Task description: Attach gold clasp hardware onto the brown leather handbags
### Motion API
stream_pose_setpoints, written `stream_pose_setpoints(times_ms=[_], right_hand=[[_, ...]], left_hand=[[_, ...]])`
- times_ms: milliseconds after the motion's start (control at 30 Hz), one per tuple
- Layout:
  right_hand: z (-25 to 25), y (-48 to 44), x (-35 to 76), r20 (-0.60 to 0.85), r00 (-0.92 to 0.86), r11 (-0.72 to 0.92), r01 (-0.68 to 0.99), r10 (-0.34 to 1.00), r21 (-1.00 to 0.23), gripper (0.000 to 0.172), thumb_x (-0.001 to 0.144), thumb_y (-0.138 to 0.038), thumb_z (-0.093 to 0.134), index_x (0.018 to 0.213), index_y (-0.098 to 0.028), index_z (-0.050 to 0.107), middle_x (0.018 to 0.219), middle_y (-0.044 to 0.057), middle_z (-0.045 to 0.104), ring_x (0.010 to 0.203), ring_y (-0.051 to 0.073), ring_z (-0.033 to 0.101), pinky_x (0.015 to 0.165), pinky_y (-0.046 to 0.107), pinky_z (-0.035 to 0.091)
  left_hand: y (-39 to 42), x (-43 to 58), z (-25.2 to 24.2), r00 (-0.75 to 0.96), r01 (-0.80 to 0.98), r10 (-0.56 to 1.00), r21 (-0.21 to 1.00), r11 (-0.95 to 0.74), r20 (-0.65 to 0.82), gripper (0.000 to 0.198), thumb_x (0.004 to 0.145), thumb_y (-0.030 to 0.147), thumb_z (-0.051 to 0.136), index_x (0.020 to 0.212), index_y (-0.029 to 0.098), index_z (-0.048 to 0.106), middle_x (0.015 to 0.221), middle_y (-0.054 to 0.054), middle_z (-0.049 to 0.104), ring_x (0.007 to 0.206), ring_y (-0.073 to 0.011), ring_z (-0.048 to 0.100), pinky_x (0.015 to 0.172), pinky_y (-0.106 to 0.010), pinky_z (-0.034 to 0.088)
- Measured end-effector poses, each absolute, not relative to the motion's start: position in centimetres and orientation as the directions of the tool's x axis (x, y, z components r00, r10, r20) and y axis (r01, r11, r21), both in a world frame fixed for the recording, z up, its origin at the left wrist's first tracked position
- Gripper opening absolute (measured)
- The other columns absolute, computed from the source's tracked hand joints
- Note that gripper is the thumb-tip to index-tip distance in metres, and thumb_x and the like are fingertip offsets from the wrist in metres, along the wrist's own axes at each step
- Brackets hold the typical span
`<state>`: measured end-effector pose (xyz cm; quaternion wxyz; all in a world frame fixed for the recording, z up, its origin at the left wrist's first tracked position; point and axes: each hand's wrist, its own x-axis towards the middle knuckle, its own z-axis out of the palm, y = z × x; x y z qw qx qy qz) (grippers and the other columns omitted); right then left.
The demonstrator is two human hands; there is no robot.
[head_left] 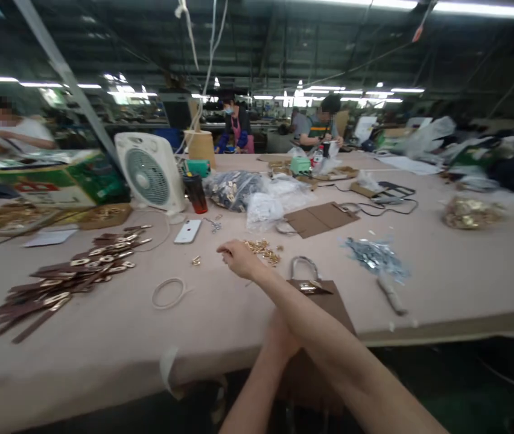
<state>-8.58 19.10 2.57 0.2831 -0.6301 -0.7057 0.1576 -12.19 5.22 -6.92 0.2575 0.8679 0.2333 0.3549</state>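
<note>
My right hand (239, 258) reaches across over my left forearm and hovers above the table, just left of a pile of small gold-coloured metal fittings (266, 250). Its fingers are curled together; whatever they hold, if anything, is too small to make out. Blurred and partly covered by my right forearm, my left hand (279, 337) is at the table's front edge, by a brown panel (336, 298). Its fingers are hidden. A curved, light-coloured handle (304, 265) and a shiny metal piece (307, 287) lie at the panel's far end.
Brown straps with metal ends (71, 277) lie left, near a tape ring (169, 293), a white phone (187, 231) and a fan (148, 172). Silvery strips (374, 256) and a wrapped tool-like piece (391, 294) lie right. Plastic bags (261, 196) stand behind. Several people work farther back.
</note>
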Motion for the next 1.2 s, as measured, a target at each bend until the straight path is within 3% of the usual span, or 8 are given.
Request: stream_pose_setpoints(times_ms=[100, 167, 267, 433, 667, 867, 967, 1200], right_hand=[[3.0, 15.0, -3.6, 0.385, 0.1, 0.203, 0.715, 0.917, -0.669, 0.03, 0.102, -0.02, 0.05, 0.126, -0.022, 0.068, 0.119, 0.003, 0.072, 0.115, 0.015, 0.065, 0.107, 0.03, 0.049], [2.4, 11.3, 0.0, 0.485, 0.292, 0.287, 0.523, 0.825, -0.803, 0.027, 0.1, -0.028, 0.056, 0.123, -0.022, 0.069, 0.12, 0.006, 0.071, 0.108, 0.018, 0.069, 0.102, 0.036, 0.055], [0.1, 5.3, 4.9, 0.366, 0.521, 0.323, 0.176, 0.771, -0.93, 0.033, 0.092, -0.042, 0.07, 0.118, -0.022, 0.07, 0.107, 0.005, 0.073, 0.093, 0.019, 0.073, 0.092, 0.039, 0.061], [-5.1, -2.5, 8.7, 0.162, 0.684, 0.229, -0.008, 0.711, -0.973, 0.041, 0.085, -0.048, 0.078, 0.116, -0.022, 0.069, 0.103, 0.006, 0.076, 0.093, 0.02, 0.074, 0.093, 0.04, 0.06], [-8.9, -5.2, 6.7, 0.209, 0.65, 0.023, 0.283, 0.731, -0.959, 0.036, 0.09, -0.05, 0.067, 0.112, -0.021, 0.072, 0.114, 0.009, 0.075, 0.109, 0.026, 0.069, 0.103, 0.045, 0.053], [-8.1, -4.4, 3.9, 0.338, 0.507, 0.019, 0.534, 0.793, -0.845, 0.023, 0.099, -0.04, 0.055, 0.107, -0.023, 0.068, 0.107, 0.009, 0.072, 0.101, 0.024, 0.068, 0.095, 0.038, 0.054], [-7.4, -3.9, 2.9, 0.384, 0.464, 0.004, 0.634, 0.799, -0.774, 0.022, 0.101, -0.036, 0.052, 0.107, -0.023, 0.069, 0.108, 0.01, 0.07, 0.106, 0.025, 0.065, 0.098, 0.038, 0.052], [-6.5, -2.3, 2.5, 0.416, 0.596, -0.025, 0.592, 0.687, -0.806, 0.023, 0.101, -0.031, 0.05, 0.107, -0.023, 0.07, 0.109, 0.01, 0.07, 0.105, 0.024, 0.065, 0.099, 0.036, 0.05]], left_hand=[[5.3, -11.3, -7.5, 0.725, 0.145, 0.495, 0.597, -0.789, 0.478, 0.033, 0.093, 0.015, 0.051, 0.12, 0.021, 0.068, 0.119, -0.01, 0.073, 0.116, -0.0315, 0.064, 0.1, -0.047, 0.056], [5.5, -11.3, -7.6, 0.734, 0.167, 0.492, 0.578, -0.799, 0.469, 0.028, 0.092, 0.009, 0.05, 0.107, 0.021, 0.069, 0.112, -0.01, 0.073, 0.109, -0.028, 0.065, 0.096, -0.046, 0.058], [5.3, -11.6, -7.6, 0.735, 0.193, 0.492, 0.553, -0.811, 0.466, 0.027, 0.091, 0.004, 0.05, 0.104, 0.021, 0.067, 0.11, -0.008, 0.072, 0.105, -0.0241, 0.064, 0.094, -0.042, 0.058], [4.7, -11.7, -6.8, 0.657, 0.22, 0.559, 0.58, -0.785, 0.507, 0.029, 0.092, 0.006, 0.05, 0.113, 0.022, 0.062, 0.12, -0.008, 0.065, 0.116, -0.0231, 0.06, 0.104, -0.04, 0.053], [6.5, -10.4, -6.9, 0.373, 0.51, 0.823, 0.646, -0.568, 0.429, 0.068, 0.082, 0.027, 0.072, 0.144, 0.016, 0.045, 0.151, -0.017, 0.048, 0.141, -0.0352, 0.043, 0.12, -0.054, 0.037], [7.6, -8.4, -7.3, 0.386, 0.636, 0.88, 0.612, -0.471, 0.276, 0.039, 0.09, 0.03, 0.061, 0.127, 0.02, 0.065, 0.14, -0.014, 0.063, 0.127, -0.0352, 0.052, 0.11, -0.054, 0.042], [7.6, -8.0, -7.3, 0.388, 0.587, 0.876, 0.655, -0.475, 0.287, 0.031, 0.098, 0.029, 0.05, 0.121, 0.021, 0.069, 0.139, -0.012, 0.065, 0.128, -0.0319, 0.054, 0.113, -0.053, 0.041], [7.5, -8.5, -7.0, 0.265, 0.24, 0.917, 0.901, -0.362, 0.297, 0.05, 0.107, 0.047, 0.036, 0.129, 0.016, 0.068, 0.149, -0.012, 0.059, 0.145, -0.0252, 0.049, 0.126, -0.042, 0.033]])
